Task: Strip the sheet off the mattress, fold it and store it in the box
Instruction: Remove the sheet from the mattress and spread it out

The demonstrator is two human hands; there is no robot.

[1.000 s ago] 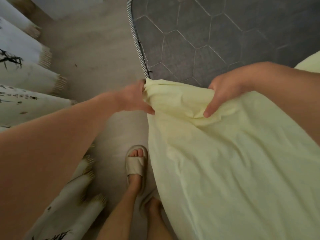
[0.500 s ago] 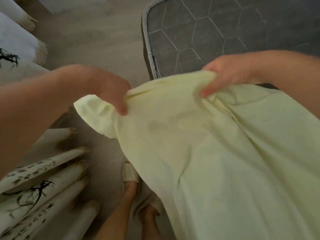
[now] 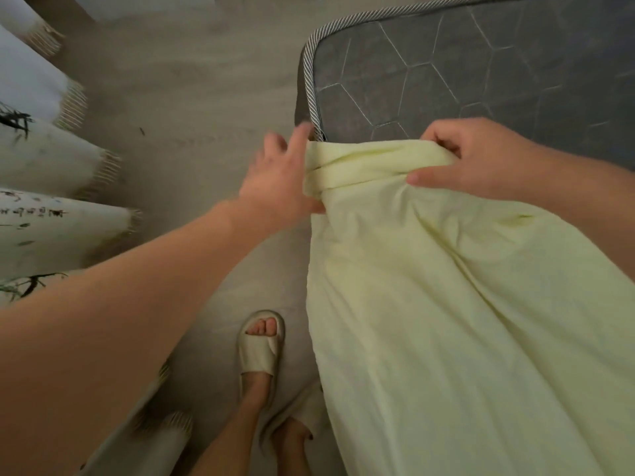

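Note:
The pale yellow sheet (image 3: 464, 321) hangs from the mattress's near edge down toward me, its top bunched into a rolled fold. Beyond it lies the bare dark grey mattress (image 3: 481, 63), quilted in hexagons with striped rope piping round its corner. My right hand (image 3: 481, 159) pinches the right end of the fold between thumb and curled fingers. At the fold's left end is my left hand (image 3: 278, 176), fingers straight and spread, its palm side against the sheet's edge near the mattress corner. No box is in view.
White curtains (image 3: 51, 159) with black ink prints and fringed hems hang along the left. The grey wooden floor (image 3: 192, 91) runs between them and the mattress. My feet in beige slippers (image 3: 261, 348) stand at the bottom, next to the hanging sheet.
Half a second ago my left hand gripped a sheet corner pulled out to the left. Now its fingers are straight beside the fold, and the sheet's top is bunched at the mattress edge.

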